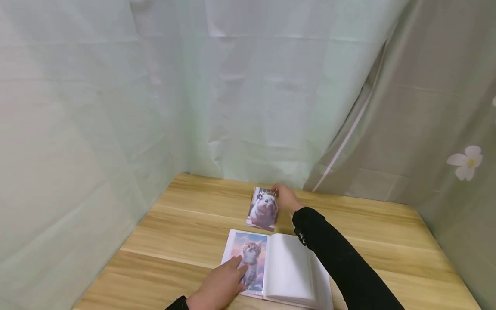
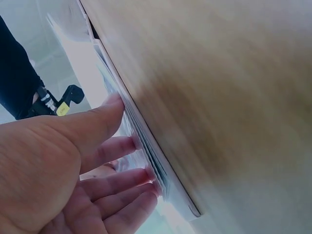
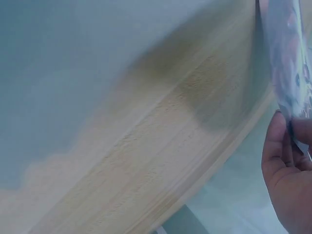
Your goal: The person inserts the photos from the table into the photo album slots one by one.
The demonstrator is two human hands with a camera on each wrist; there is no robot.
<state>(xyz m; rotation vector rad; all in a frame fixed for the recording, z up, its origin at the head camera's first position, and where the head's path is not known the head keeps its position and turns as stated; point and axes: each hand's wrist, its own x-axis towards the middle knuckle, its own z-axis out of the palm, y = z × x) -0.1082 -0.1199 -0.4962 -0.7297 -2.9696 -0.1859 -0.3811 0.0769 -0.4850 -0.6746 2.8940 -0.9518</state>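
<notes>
An open photo album (image 1: 290, 267) lies near the table's front, its left page holding a picture of a kitten (image 1: 251, 254) and its right page plain white. My left hand (image 1: 220, 282) rests on the left page, fingers extended over the kitten picture; in the left wrist view its fingertips touch the edge of the album pages (image 2: 146, 141). Beyond the album is a picture card (image 1: 263, 211) of a crowned hamster. My right hand (image 1: 286, 198) pinches that card by its upper right corner, thumb and fingers closing on it in the right wrist view (image 3: 287, 165).
The wooden table (image 1: 186, 211) reaches back to a pale curtain (image 1: 248, 107). Another curtain with white flowers (image 1: 466, 162) hangs on the right. My right sleeve (image 1: 345, 262) crosses above the album's right side.
</notes>
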